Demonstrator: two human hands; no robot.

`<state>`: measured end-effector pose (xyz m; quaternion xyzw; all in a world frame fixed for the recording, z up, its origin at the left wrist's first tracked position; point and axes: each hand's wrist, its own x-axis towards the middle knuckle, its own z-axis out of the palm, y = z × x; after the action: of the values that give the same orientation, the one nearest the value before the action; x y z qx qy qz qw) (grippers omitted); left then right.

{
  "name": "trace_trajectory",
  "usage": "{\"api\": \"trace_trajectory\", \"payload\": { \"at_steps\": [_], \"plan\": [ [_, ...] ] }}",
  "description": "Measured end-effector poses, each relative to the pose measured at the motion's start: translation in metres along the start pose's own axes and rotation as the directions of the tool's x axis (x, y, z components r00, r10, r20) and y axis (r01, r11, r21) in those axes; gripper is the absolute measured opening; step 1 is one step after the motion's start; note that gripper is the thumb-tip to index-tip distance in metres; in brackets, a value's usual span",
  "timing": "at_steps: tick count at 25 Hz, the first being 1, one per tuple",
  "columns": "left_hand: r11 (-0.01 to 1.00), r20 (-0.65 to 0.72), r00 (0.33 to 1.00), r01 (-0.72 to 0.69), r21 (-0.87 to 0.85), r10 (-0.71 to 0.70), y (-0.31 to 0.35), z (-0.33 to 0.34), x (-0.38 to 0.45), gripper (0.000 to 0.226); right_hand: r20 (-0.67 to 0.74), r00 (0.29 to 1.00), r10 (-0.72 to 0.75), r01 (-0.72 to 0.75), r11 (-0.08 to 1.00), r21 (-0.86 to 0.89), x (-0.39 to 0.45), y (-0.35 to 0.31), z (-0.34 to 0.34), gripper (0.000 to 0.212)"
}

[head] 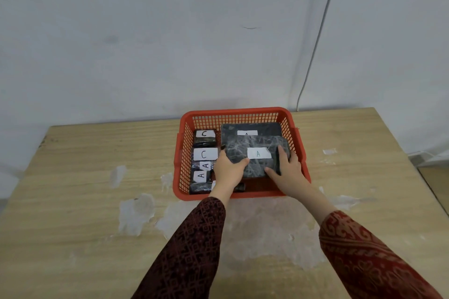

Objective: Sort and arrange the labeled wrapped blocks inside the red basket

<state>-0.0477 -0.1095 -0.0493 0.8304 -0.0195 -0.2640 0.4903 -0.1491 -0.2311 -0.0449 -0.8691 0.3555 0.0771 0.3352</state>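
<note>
The red basket [233, 114] sits at the table's far middle. A large dark wrapped block labelled A [257, 145] lies tilted in its right half, over another large flat block [250, 128] whose label is half hidden. My left hand [229, 165] grips the top block's near-left corner and my right hand [288, 170] grips its near-right edge. Down the basket's left side lie small blocks: two labelled C [204, 138] [205, 153], two labelled A [206, 165] [201, 175], and one more [200, 187] at the front, partly hidden by my left wrist.
The wooden table [85, 201] has pale worn patches in front of the basket. A white wall rises right behind it, with a thin cable [315, 43] running down to the table's back edge. The table's right edge drops off near the basket.
</note>
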Motion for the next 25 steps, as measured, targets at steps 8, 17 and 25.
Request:
{"api": "trace_trajectory", "payload": {
  "at_steps": [8, 17, 25],
  "plan": [
    [0.991, 0.035, 0.998, 0.041, 0.124, -0.046, -0.022, 0.017, 0.022, 0.075, 0.039, 0.998, -0.048, 0.056, 0.962, -0.268, 0.012, 0.013, 0.018, 0.078],
    [0.755, -0.122, 0.893, -0.286, 0.590, 0.434, -0.024, 0.020, 0.011, 0.041, -0.207, 0.924, -0.322, 0.258, 0.923, -0.287, -0.009, 0.006, 0.028, 0.026],
    [0.321, 0.501, 0.809, -0.583, 0.746, 0.306, -0.017, -0.041, -0.005, 0.055, 0.235, 0.951, -0.199, 0.287, 0.850, -0.442, -0.016, -0.017, -0.005, 0.045]
  ]
}}
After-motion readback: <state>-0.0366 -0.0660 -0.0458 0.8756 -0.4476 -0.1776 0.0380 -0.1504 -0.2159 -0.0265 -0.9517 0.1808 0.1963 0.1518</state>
